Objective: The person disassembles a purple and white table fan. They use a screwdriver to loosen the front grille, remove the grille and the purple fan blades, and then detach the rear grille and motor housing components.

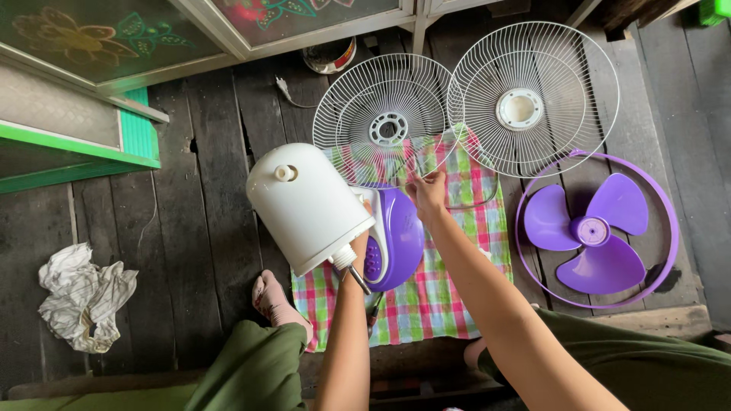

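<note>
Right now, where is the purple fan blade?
In the head view, the purple fan blade lies on the wooden floor at the right, inside a purple ring, just below the right white grille and beside the checkered cloth.

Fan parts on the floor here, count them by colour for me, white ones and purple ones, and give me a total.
White: 3, the motor housing and two wire guards
Purple: 3, the fan base, the blade and the ring
Total: 6
</note>
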